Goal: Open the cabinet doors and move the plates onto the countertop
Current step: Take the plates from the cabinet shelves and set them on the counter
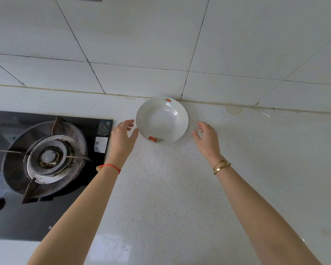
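A white deep plate with small orange fruit prints on its rim sits on the speckled white countertop, close to the tiled back wall. My left hand is just left of the plate with relaxed fingers, its thumb tip at or very near the rim. My right hand hovers to the right of the plate with fingers loosely spread, a small gap away from it. Neither hand holds anything. No cabinet is in view.
A black glass gas hob with a round burner and metal pan supports fills the left side, its edge beside my left wrist. White wall tiles rise behind the counter. Bare speckled counter stretches to the right and toward me.
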Motion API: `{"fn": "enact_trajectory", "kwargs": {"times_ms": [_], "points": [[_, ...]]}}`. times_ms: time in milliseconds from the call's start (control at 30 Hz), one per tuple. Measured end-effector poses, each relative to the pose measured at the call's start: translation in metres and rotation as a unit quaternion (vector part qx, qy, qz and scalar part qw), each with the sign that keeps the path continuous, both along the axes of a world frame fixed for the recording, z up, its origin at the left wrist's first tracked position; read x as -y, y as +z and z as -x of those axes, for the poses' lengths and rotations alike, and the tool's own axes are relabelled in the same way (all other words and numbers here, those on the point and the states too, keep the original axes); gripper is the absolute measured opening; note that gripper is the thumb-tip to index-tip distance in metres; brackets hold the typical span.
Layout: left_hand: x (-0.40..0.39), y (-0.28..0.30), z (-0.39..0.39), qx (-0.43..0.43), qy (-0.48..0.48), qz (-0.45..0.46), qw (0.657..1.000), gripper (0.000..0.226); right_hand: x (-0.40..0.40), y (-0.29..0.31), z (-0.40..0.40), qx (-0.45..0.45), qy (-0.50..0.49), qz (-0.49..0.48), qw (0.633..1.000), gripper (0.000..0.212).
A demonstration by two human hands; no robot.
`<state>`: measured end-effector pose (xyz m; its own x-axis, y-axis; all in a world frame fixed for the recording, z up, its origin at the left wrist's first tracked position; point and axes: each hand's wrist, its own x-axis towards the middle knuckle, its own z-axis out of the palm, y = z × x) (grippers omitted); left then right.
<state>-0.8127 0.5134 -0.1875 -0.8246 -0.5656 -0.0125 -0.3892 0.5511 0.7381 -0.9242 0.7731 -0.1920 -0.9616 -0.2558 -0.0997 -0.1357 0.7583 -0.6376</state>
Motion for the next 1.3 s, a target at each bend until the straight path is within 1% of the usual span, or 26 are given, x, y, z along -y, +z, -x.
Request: {"fn": "enact_trajectory", "kwargs": {"times_ms": [100, 233, 500, 667, 933, 1167, 1300], "points": [[-0.008, 0.014, -0.021, -0.011, -0.028, 0.039, 0.999, 0.037, -0.019, 0.015, -0.024, -0.044, 0.029, -0.037, 0.998, 0.041], [-0.029, 0.038, -0.053, -0.027, -0.059, 0.06, 0.996, 0.036, -0.045, 0.038, -0.063, -0.086, 0.049, -0.052, 0.994, 0.041], [-0.083, 0.085, -0.134, -0.053, -0.128, 0.104, 0.985, 0.032, -0.103, 0.077, -0.154, -0.136, 0.021, -0.038, 0.99, 0.039], [-0.12, 0.1, -0.193, -0.06, -0.154, 0.126, 0.978, 0.03, -0.143, 0.091, -0.214, -0.151, 0.01, -0.023, 0.988, 0.038], [-0.209, 0.104, -0.295, -0.071, -0.138, 0.149, 0.977, 0.03, -0.225, 0.1, -0.31, -0.163, 0.026, -0.014, 0.986, 0.038], [-0.313, 0.103, -0.397, -0.075, -0.122, 0.129, 0.981, 0.031, -0.319, 0.095, -0.407, -0.135, 0.053, -0.026, 0.989, 0.038], [-0.355, 0.109, -0.452, -0.064, -0.119, 0.114, 0.984, 0.031, -0.363, 0.093, -0.46, -0.116, 0.057, -0.032, 0.991, 0.038]]}}
